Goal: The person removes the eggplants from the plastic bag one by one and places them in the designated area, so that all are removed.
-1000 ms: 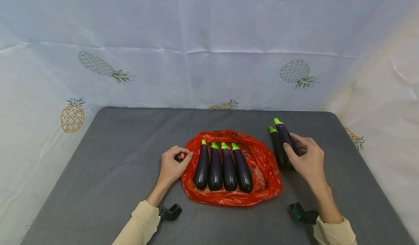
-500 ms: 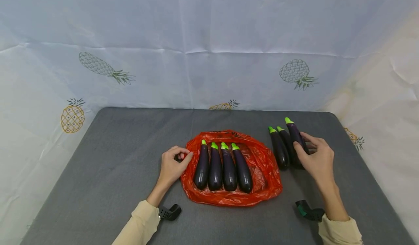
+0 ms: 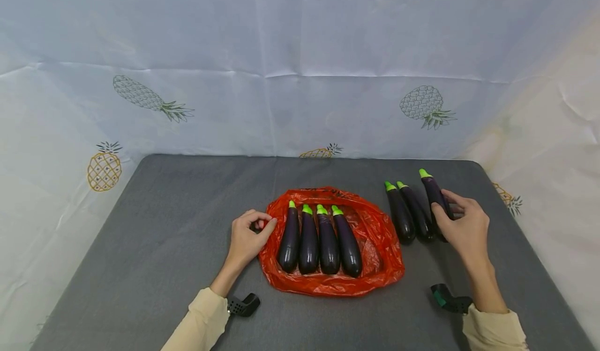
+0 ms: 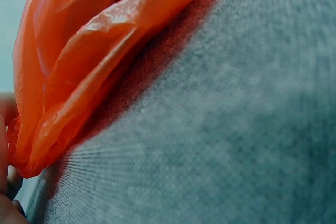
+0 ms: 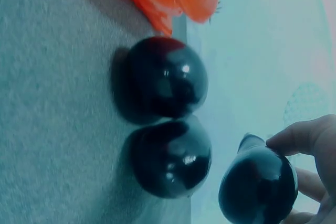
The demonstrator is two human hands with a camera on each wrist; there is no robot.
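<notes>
My left hand pinches the left rim of a red plastic bag, whose gathered edge shows at the fingers in the left wrist view. Several purple eggplants with bright green caps lie side by side on the bag. To the right of it, my right hand holds another eggplant between thumb and fingers, its green cap pointing away. Two more eggplants lie together between this hand and the bag, one nearer the bag and one nearer the hand.
A grey cloth-covered table lies under everything. Behind it hangs a pale sheet printed with pineapples. A black wrist device sits by the left sleeve, and another black device by the right.
My right hand has moved right with an eggplant. The second eggplant of the loose pair, partly hidden before, now shows beside the first. The left hand and bag stay put.
</notes>
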